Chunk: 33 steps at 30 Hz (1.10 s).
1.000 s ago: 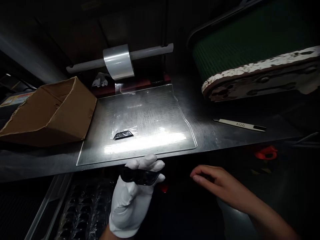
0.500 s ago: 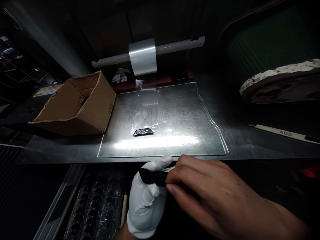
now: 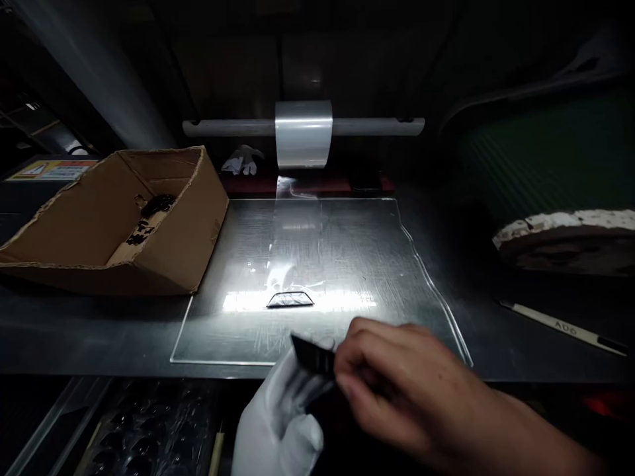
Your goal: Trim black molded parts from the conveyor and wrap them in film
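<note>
An open cardboard box (image 3: 124, 225) sat at the left of the bench (image 3: 74, 330), beside a clear sheet (image 3: 357, 264) on which a small dark piece (image 3: 290, 300) lay under a film roll (image 3: 303, 133). At the sheet's near edge, the gloved left hand (image 3: 282, 416) had its fingers clamped on a black part (image 3: 313, 357). The bare right hand (image 3: 397, 390) pinched the same part, fingers closed. A labelled strip (image 3: 560, 325) lay far right.

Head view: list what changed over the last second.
The bare right hand came across and gripped the small flat black part held by the white-gloved left hand; both rose over the clear plastic sheet. The brown cardboard box stayed put.
</note>
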Motion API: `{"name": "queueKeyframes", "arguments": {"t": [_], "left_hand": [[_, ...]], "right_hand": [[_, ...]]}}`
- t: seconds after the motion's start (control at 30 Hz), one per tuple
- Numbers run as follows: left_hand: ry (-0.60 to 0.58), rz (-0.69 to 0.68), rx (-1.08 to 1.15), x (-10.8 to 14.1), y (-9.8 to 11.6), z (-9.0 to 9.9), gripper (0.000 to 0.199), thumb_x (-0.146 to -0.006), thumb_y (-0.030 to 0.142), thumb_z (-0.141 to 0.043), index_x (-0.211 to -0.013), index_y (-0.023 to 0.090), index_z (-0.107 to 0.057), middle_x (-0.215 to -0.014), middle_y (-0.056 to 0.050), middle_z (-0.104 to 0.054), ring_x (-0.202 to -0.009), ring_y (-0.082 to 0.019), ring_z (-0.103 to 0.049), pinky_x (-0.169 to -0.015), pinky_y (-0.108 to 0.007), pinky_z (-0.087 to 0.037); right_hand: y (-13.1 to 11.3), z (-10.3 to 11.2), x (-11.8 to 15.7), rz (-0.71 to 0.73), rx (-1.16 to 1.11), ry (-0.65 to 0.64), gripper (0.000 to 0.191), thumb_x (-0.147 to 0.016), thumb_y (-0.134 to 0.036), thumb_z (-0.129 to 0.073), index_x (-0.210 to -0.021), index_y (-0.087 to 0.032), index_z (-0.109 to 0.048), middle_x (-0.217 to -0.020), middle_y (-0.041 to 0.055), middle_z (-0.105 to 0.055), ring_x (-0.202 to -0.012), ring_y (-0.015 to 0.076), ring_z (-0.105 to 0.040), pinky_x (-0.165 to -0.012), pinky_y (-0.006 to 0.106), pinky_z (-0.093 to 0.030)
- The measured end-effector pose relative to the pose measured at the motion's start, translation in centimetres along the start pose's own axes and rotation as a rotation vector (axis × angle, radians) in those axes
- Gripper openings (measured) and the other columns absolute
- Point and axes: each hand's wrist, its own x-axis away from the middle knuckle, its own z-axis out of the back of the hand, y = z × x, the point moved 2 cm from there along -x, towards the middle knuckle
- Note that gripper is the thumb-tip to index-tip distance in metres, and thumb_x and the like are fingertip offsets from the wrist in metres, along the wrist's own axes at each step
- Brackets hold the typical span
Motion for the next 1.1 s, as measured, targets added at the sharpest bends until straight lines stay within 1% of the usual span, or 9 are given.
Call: {"name": "queueKeyframes", "arguments": {"t": [0.1, 0.2, 0.4, 0.53, 0.67, 0.8, 0.9, 0.97, 1.1], "left_hand": [[-0.07, -0.168, -0.437, -2.0, 2.0, 0.8, 0.052, -0.08, 0.033, -0.087, -0.131, 0.033, -0.077, -0.139, -0.009, -0.073, -0.139, -0.045, -0.059, -0.125, -0.057, -0.038], [-0.133, -0.354, -0.875, -4.7, 3.2, 1.3, 0.057, -0.078, 0.027, -0.087, -0.133, 0.036, -0.076, -0.145, -0.008, -0.069, -0.145, -0.047, -0.052, -0.129, -0.063, -0.025], [-0.22, -0.482, -1.136, -7.8, 2.8, 1.6, 0.061, -0.076, 0.029, -0.087, -0.136, 0.034, -0.074, -0.135, -0.012, -0.074, -0.128, -0.048, -0.065, -0.121, -0.062, -0.041], [-0.245, -0.587, -1.197, -8.0, 2.2, 2.1, 0.054, -0.077, 0.032, -0.087, -0.129, 0.032, -0.075, -0.131, -0.012, -0.076, -0.122, -0.047, -0.068, -0.115, -0.057, -0.047], [-0.237, -0.552, -1.229, -8.1, 2.1, 2.1, 0.046, -0.075, 0.035, -0.088, -0.119, 0.032, -0.078, -0.132, -0.012, -0.075, -0.122, -0.048, -0.069, -0.113, -0.06, -0.05], [-0.25, -0.624, -1.503, -8.0, 2.6, 1.3, 0.029, -0.086, 0.03, -0.073, -0.113, 0.023, -0.076, -0.134, -0.014, -0.074, -0.122, -0.041, -0.071, -0.104, -0.059, -0.06], [-0.221, -0.755, -1.591, -7.5, 3.2, 1.2, 0.026, -0.091, 0.029, -0.062, -0.113, 0.02, -0.075, -0.129, -0.013, -0.077, -0.12, -0.036, -0.072, -0.099, -0.054, -0.065], [-0.203, -0.795, -1.585, -6.9, 3.7, 2.1, 0.028, -0.094, 0.029, -0.06, -0.117, 0.021, -0.073, -0.13, -0.01, -0.077, -0.122, -0.034, -0.072, -0.103, -0.052, -0.063], [-0.084, -0.806, -1.462, -6.1, 4.3, 6.1, 0.042, -0.094, 0.028, -0.065, -0.136, 0.031, -0.066, -0.139, -0.003, -0.073, -0.13, -0.033, -0.067, -0.111, -0.05, -0.059]], "right_hand": [[3.1, 0.6, -4.5, 0.026, 0.276, 0.014, 0.011, -0.101, -0.022, -0.055, -0.093, -0.02, -0.063, -0.082, -0.0013, -0.066, -0.065, 0.011, -0.058, -0.059, 0.026, -0.038], [5.7, -0.2, -8.3, 0.025, 0.564, -0.13, 0.018, -0.101, -0.023, -0.052, -0.089, -0.017, -0.064, -0.08, 0.0006, -0.065, -0.058, 0.012, -0.052, -0.055, 0.029, -0.028], [6.6, -1.2, -10.9, 0.078, 0.678, -0.331, 0.02, -0.102, -0.02, -0.05, -0.087, -0.016, -0.063, -0.078, 0.0017, -0.064, -0.057, 0.012, -0.049, -0.053, 0.03, -0.02], [6.6, -1.1, -11.3, 0.087, 0.679, -0.381, 0.018, -0.103, -0.022, -0.054, -0.09, -0.016, -0.064, -0.079, 0.002, -0.065, -0.056, 0.0121, -0.049, -0.053, 0.03, -0.021], [7.0, -1.4, -11.5, 0.113, 0.681, -0.386, 0.019, -0.104, -0.02, -0.053, -0.089, -0.016, -0.064, -0.077, 0.0018, -0.064, -0.055, 0.0128, -0.049, -0.052, 0.03, -0.022], [7.2, -1.9, -11.8, 0.079, 0.658, -0.429, 0.02, -0.105, -0.023, -0.054, -0.09, -0.017, -0.065, -0.079, 0.0021, -0.065, -0.058, 0.0139, -0.052, -0.053, 0.031, -0.026], [6.9, -1.3, -10.9, 0.0, 0.552, -0.377, 0.02, -0.106, -0.025, -0.053, -0.095, -0.018, -0.068, -0.084, 0.0022, -0.068, -0.064, 0.0152, -0.058, -0.057, 0.03, -0.033], [7.1, -0.1, -8.6, -0.065, 0.431, -0.245, 0.019, -0.107, -0.027, -0.052, -0.1, -0.019, -0.068, -0.089, 0.0018, -0.069, -0.07, 0.0154, -0.062, -0.062, 0.03, -0.04], [9.6, 3.7, 1.7, -0.271, 0.318, 0.092, 0.012, -0.106, -0.029, -0.056, -0.106, -0.023, -0.066, -0.09, 0.0004, -0.067, -0.074, 0.0137, -0.064, -0.065, 0.026, -0.046]]}}
